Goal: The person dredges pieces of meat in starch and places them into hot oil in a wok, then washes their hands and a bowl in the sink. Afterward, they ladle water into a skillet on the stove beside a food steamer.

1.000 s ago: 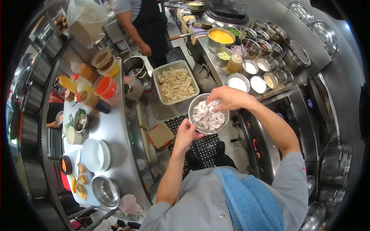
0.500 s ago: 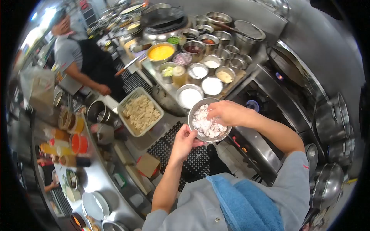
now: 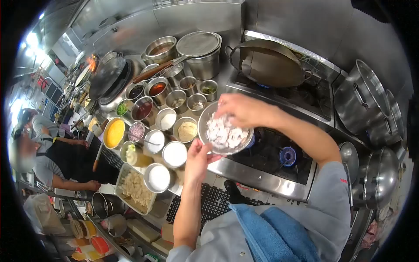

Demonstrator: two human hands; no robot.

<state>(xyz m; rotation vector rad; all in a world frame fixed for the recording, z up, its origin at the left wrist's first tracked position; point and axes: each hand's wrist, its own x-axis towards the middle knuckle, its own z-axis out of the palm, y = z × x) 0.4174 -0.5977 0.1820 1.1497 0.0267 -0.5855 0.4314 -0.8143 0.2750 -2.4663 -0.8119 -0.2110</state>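
Note:
My left hand (image 3: pixel 198 158) grips the lower left rim of a metal bowl (image 3: pixel 202 126), thumb at the rim. White-coated pieces (image 3: pixel 226 133) that look floured lie inside it. Over the upper part of the bowl is my right hand (image 3: pixel 239 110), its fingers curled down close to the pieces and slightly blurred; whether it pinches any is hidden. Just left of the bowl stand a tin of pale tan powder (image 3: pixel 187 131) and a tin of white powder (image 3: pixel 174 154).
Lit burners (image 3: pixel 287 156) lie right of the bowl. A large wok (image 3: pixel 273 63) sits behind on the stove. Metal tins and a lidded pot (image 3: pixel 204 61) crowd the back left. A co-worker (image 3: pixel 65 168) stands at the left beside a basket of pale pieces (image 3: pixel 150 205).
The view has swung right toward the stove. The bowl has come beside the tins and over the stove edge, still in my left hand. My right hand has risen toward the bowl's upper rim.

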